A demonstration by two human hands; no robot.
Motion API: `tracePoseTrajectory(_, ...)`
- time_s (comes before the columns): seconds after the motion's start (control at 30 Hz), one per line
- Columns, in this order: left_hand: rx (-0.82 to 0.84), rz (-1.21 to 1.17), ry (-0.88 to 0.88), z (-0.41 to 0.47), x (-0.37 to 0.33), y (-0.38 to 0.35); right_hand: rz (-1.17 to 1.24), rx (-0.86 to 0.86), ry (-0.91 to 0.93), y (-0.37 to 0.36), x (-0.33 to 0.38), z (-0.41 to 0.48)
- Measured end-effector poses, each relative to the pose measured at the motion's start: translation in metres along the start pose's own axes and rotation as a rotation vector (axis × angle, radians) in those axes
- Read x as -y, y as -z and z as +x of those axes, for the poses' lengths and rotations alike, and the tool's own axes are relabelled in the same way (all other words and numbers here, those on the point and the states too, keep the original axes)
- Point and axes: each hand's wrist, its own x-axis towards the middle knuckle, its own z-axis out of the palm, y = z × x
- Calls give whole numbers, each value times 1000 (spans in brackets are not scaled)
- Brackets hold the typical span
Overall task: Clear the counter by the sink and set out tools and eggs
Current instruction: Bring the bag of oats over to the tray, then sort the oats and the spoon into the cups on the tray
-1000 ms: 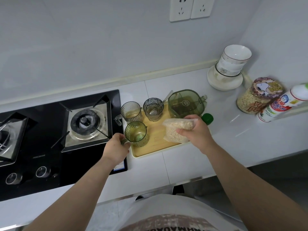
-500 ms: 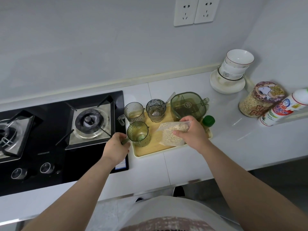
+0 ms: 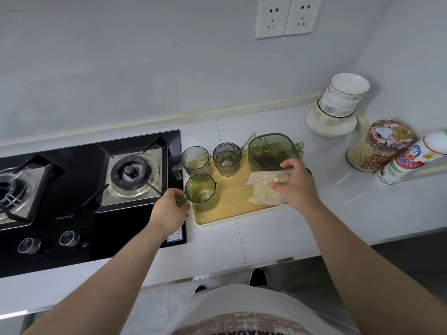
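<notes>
Black glass hob [image 3: 79, 213] with two burners is sitting leftmost. My left hand [image 3: 169, 209] is gripping the handle of one green ribbed mug [image 3: 202, 192] among three glasses on the wooden tray [image 3: 229, 211]. My right hand [image 3: 295, 187] is pinching a clear zip bag [image 3: 266, 189], probably oats. Rightward, the Snoopy jar [image 3: 377, 148] is waiting.

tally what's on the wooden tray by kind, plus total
Glass cups: 3 — green cup held at the handle by the left hand, ribbed mug, cup with spoon
Green lidded container: 1
Bag of oats, in the right hand: 1
Total: 5
</notes>
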Motion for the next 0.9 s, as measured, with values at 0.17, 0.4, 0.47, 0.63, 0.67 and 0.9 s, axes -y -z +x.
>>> tracePoseTrajectory(0.17, 1, 36, -10, 0, -5, -1, -15, -30, 90, 3, 6, -1)
tracePoseTrajectory(0.4, -3, 10, -3, -1, -9, -1, -183, -80, 275, 5, 14, -1)
tracePoseTrajectory(0.47, -10, 4, -5, -2, -8, 1, -201, -112, 344, 1, 17, -6)
tracePoseTrajectory(0.63, -32, -6, 11, -9, -2, 8, -219, -347, 648, -18, 42, -15)
tracePoseTrajectory(0.67, -41, -14, 17, -12, 1, 13, -194, -330, 702, -25, 54, -17)
tracePoseTrajectory(0.9, -317, -261, 67, -71, 14, 62, 58, 66, 970, -96, 156, -61)
